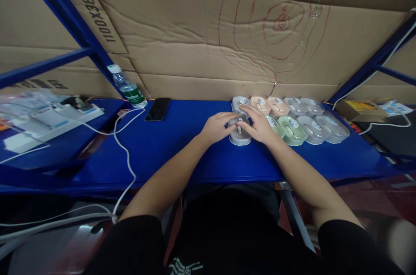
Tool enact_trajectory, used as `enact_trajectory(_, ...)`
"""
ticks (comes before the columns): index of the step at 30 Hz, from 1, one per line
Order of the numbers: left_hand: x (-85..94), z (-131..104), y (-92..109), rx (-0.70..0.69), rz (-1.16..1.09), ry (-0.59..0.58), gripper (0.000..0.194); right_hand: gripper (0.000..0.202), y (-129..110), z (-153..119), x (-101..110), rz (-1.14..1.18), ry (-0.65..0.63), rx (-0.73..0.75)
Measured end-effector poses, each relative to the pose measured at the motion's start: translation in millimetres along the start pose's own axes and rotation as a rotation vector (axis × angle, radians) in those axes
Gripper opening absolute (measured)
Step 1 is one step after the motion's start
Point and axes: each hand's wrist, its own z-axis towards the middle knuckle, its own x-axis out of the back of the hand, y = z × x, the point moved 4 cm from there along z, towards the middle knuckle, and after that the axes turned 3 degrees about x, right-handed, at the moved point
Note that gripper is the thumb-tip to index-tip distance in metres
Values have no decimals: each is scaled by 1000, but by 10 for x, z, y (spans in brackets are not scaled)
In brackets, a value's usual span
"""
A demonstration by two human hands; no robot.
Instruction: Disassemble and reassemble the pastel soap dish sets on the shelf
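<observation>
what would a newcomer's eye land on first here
Probably the two rows of pastel boxes on the right part of the blue table, where the left hand and right hand meet over the grey box at the front row's left end. Behind, red rings are drawn on cardboard. Further left, a green-labelled bottle sits near a black phone.

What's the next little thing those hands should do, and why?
Perhaps lift the left hand and right hand off the gray lidded container: it seems to rest on the blue table already, lined up left of the green containers.
</observation>
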Motion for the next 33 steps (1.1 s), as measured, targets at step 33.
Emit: enact_trajectory(33, 557, -116, -1244, 791, 589, -225, 50, 71, -20, -72, -307, -17, -456, 55)
